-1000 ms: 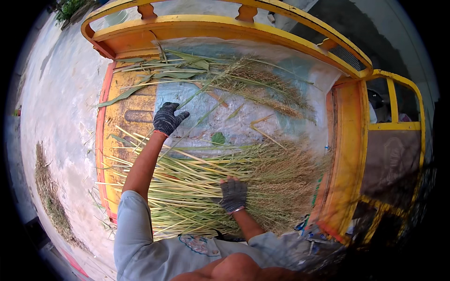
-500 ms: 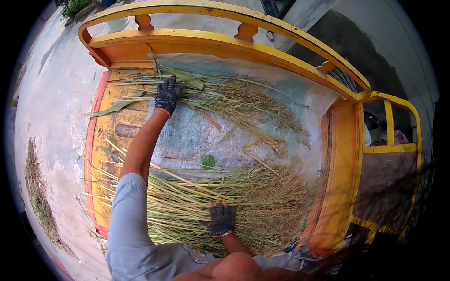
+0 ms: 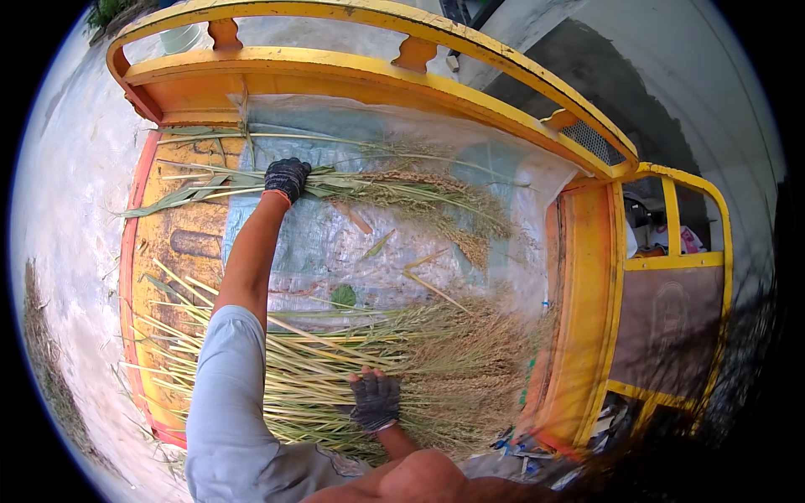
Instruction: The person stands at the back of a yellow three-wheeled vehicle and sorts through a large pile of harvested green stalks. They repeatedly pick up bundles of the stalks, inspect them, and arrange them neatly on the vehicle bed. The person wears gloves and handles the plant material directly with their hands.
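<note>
My left hand, in a dark knitted glove with an orange cuff, reaches to the far side of the cart bed. Its fingers are wrapped round a small bunch of grain stalks, whose brownish seed heads point right. Close to my body, my right hand wears a dark glove with bare fingertips. It lies flat, fingers apart, on a large pile of grain stalks. That pile has its pale cut ends at the left and its feathery seed heads at the right.
A pale plastic sheet lines the yellow cart bed. Several loose stalk pieces and a green leaf lie between the bunches. A yellow rail runs along the far side, and a yellow frame with a dark panel stands at the right.
My left hand has closed round the far stalks and drawn the bunch slightly nearer, leaving a thin stalk behind. My right hand stays on the pile. The whole view has shifted a little.
</note>
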The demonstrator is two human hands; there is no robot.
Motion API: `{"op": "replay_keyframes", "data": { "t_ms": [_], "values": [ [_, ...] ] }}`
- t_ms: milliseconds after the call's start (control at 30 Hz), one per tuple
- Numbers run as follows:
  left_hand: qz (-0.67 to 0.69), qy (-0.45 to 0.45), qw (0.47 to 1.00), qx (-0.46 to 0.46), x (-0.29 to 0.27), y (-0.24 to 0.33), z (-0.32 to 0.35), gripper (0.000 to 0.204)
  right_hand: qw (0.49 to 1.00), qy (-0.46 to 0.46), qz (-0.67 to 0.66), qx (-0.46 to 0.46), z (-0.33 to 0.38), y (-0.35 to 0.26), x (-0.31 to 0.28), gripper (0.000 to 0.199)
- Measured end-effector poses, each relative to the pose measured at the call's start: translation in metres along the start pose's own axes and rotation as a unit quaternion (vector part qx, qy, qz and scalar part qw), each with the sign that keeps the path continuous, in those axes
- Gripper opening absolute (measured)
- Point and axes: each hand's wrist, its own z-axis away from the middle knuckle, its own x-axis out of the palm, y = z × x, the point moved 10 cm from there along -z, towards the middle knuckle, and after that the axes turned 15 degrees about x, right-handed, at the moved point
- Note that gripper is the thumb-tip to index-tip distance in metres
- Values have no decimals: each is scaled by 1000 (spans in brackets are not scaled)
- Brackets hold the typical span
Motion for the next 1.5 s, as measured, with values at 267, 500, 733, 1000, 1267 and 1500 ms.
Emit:
{"op": "replay_keyframes", "data": {
  "t_ms": [267,500,733,1000,1267,1500],
  "values": [
    [31,145,989,-12,-53,26,88,20,1000,-25,-11,-3,-6,-7,-31,72],
    [48,7,998,-30,-41,21,52,52,1000,-3,-16,9,-7,-4,-25,76],
    [27,25,998,-47,-22,34,33,66,999,-36,-3,32,-2,4,-8,82],
    [31,7,997,-73,-12,0,-7,58,999,-22,-9,35,-4,5,-5,81],
    [-68,48,996,23,-63,71,61,15,999,-28,-8,39,2,5,-12,79],
    [-6,23,1000,-18,-152,156,296,14,996,-84,-7,32,-1,-3,-29,80]
  ]
}}
